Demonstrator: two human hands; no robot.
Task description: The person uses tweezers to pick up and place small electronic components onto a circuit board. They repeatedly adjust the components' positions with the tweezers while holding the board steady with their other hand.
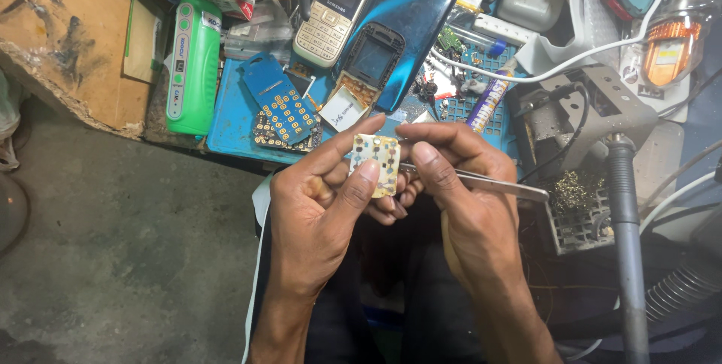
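At the far left of my desk point(68, 40) lies a green plastic device point(192, 63), upright along the edge of a blue work mat point(233, 127). On that mat sits a blue keypad sheet point(280, 101) with yellow dots, tilted, and above it a silver button phone point(335, 10) beside an empty black phone frame point(372, 59).

My left hand point(323, 213) is closed on a small pale circuit board point(375, 165), thumb on its lower edge and forefinger along its top, holding it up in front of the desk, over my lap. My right hand point(459, 191) is closed on metal tweezers point(489, 181); their tips reach the board's right edge, though I cannot tell exactly what they touch.

Further right stands a grey metal holder point(594, 119) with a tangle of brass wool point(573, 192) below it, and an orange lamp point(673, 48) near the corner.
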